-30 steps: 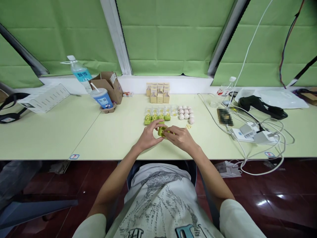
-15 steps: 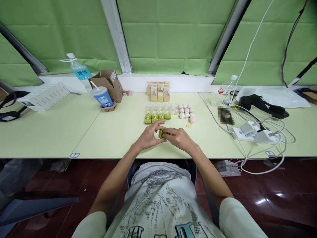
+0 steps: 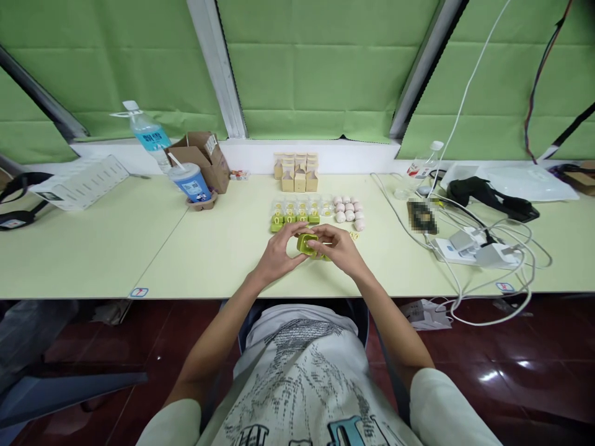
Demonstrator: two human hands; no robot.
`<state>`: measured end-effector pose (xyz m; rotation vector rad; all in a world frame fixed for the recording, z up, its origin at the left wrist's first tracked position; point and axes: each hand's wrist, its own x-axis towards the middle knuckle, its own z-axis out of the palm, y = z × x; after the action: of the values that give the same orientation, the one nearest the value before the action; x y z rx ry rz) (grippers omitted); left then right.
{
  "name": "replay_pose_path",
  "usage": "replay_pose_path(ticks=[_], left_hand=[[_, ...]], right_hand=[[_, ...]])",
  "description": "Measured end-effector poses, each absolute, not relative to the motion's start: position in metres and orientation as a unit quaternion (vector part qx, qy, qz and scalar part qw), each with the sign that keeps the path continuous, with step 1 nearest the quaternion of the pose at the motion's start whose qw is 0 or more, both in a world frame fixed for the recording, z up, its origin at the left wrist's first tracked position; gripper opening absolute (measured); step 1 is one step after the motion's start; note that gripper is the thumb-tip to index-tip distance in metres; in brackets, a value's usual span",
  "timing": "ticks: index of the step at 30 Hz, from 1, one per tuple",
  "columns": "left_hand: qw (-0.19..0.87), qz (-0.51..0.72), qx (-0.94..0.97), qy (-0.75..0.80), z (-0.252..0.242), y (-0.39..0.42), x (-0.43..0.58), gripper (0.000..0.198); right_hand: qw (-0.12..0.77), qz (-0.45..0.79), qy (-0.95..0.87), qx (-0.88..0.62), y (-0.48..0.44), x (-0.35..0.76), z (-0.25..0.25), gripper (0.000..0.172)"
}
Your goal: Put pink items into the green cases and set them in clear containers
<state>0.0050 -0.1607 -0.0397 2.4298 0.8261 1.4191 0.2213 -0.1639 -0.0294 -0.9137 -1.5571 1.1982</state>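
Observation:
Between both hands, just above the table, is a small olive-green box (image 3: 305,240) with rounded corners, its open hollow side facing me. My left hand (image 3: 277,251) grips it from the left, thumb below and fingers above. From the right, my right hand (image 3: 340,249) holds it too, with the thumb at its opening. A bit of green shows under the right fingers; I cannot make out what it is. Behind my hands stand several green boxes (image 3: 277,227) with yellow loops, in front of clear plastic pieces (image 3: 326,208). Several pinkish-white balls (image 3: 349,215) and small yellow rings (image 3: 354,236) lie to the right.
Small tan boxes (image 3: 300,181) stand against the wall. Left of them are a brown carton (image 3: 211,162), a blue cup (image 3: 195,186) and a water bottle (image 3: 151,135). Cables and a white power strip (image 3: 453,251) spread over the right side, near a clear bottle (image 3: 416,173).
The green box has turned so its hollow side faces me more fully. My right hand has shifted slightly right and up, its thumb now at the opening.

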Motion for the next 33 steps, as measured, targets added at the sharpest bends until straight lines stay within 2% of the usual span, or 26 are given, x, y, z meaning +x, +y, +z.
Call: replay_pose_path(ticks=[6,10,13,15,17,22,26,33], left_hand=[[0.059,0.502,0.822,0.260,-0.038,-0.160,0.006,0.070],[0.069,0.509,0.823,0.244,-0.039,-0.160,0.008,0.066],[0.132,0.525,0.802,0.254,-0.040,-0.158,0.010,0.065],[0.214,0.545,0.761,0.278,-0.041,-0.156,0.012,0.064],[0.306,0.557,0.707,0.309,-0.041,-0.155,0.013,0.054],[0.472,0.477,0.666,0.327,-0.038,-0.155,0.017,0.060],[0.509,0.477,0.647,0.308,-0.033,-0.157,0.018,0.058],[0.460,0.536,0.628,0.325,-0.033,-0.151,0.015,0.057]], right_hand=[[0.493,0.505,-0.610,-0.361,-0.165,0.213,-0.034,0.039],[0.500,0.514,-0.599,-0.357,-0.166,0.209,-0.035,0.041],[0.500,0.539,-0.584,-0.345,-0.167,0.208,-0.034,0.045],[0.514,0.548,-0.567,-0.338,-0.168,0.208,-0.032,0.045],[0.528,0.549,-0.554,-0.336,-0.169,0.208,-0.032,0.045],[0.526,0.554,-0.562,-0.317,-0.171,0.204,-0.031,0.047],[0.513,0.558,-0.574,-0.311,-0.174,0.199,-0.029,0.048],[0.542,0.546,-0.559,-0.310,-0.179,0.191,-0.028,0.047]])
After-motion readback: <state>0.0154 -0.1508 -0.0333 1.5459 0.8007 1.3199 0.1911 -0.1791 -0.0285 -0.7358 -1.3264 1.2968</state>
